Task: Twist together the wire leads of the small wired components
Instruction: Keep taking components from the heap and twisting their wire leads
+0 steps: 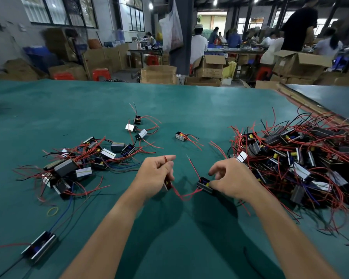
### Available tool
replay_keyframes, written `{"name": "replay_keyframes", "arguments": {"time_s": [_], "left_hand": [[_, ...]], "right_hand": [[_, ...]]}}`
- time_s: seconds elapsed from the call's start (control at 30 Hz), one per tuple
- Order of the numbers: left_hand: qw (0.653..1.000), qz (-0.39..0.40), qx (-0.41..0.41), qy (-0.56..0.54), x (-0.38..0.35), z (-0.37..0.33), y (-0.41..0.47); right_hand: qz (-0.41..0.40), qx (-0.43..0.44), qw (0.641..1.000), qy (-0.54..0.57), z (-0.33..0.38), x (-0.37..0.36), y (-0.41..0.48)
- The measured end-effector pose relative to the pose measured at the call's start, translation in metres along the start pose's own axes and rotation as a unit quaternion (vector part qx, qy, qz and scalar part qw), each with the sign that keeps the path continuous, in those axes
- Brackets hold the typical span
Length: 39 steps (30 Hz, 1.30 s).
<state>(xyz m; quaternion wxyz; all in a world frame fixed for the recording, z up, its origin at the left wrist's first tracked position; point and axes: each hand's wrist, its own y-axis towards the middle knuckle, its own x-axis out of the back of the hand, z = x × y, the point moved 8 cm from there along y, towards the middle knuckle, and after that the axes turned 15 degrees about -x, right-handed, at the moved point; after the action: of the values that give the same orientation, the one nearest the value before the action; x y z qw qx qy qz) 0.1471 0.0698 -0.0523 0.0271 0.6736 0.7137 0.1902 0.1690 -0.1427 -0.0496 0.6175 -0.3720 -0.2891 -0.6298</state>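
Observation:
My left hand [155, 175] holds a small black component [168, 184] in its curled fingers and pinches a red wire lead [165, 158] between thumb and forefinger. My right hand [229, 179] grips a second small black component [205, 185] by its right end, just above the green table [169, 103]. Joined red leads [186, 195] sag between the two components. One red and one black lead [193, 167] stick up and to the left from the right component.
A big heap of wired components [302, 152] lies at the right, a smaller pile [83, 160] at the left. A few components [137, 127] and a single one [181, 136] lie further back. A larger module [39, 248] and a yellow rubber band [52, 211] are near left.

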Motion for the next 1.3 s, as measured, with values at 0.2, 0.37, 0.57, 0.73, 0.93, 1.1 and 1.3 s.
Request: {"name": "replay_keyframes", "arguments": {"time_s": [0.2, 0.37, 0.57, 0.73, 0.93, 1.1, 1.3], "left_hand": [[0.991, 0.13, 0.001, -0.036, -0.029, 0.001, -0.009], [0.988, 0.041, -0.075, 0.128, -0.015, -0.001, -0.001], [0.998, 0.016, -0.058, -0.002, -0.007, -0.004, 0.0], [0.995, 0.076, -0.046, -0.036, -0.016, -0.001, -0.002], [0.996, 0.066, 0.03, -0.057, -0.019, 0.009, -0.002], [0.986, -0.16, 0.019, -0.04, 0.023, -0.001, 0.0], [0.87, -0.28, -0.377, 0.149, 0.044, -0.123, -0.058]], "right_hand": [[-0.044, 0.044, 0.998, 0.026, 0.014, -0.004, -0.006], [-0.029, 0.029, 0.999, -0.034, 0.013, -0.009, -0.007], [0.114, 0.048, 0.992, -0.021, 0.01, -0.013, -0.019], [0.122, 0.074, 0.99, 0.014, 0.018, -0.014, -0.019], [0.149, 0.075, 0.986, 0.026, 0.016, -0.023, -0.02], [0.079, 0.057, 0.995, -0.004, 0.013, -0.018, -0.012], [0.072, 0.049, 0.996, -0.008, 0.012, -0.019, -0.013]]}}
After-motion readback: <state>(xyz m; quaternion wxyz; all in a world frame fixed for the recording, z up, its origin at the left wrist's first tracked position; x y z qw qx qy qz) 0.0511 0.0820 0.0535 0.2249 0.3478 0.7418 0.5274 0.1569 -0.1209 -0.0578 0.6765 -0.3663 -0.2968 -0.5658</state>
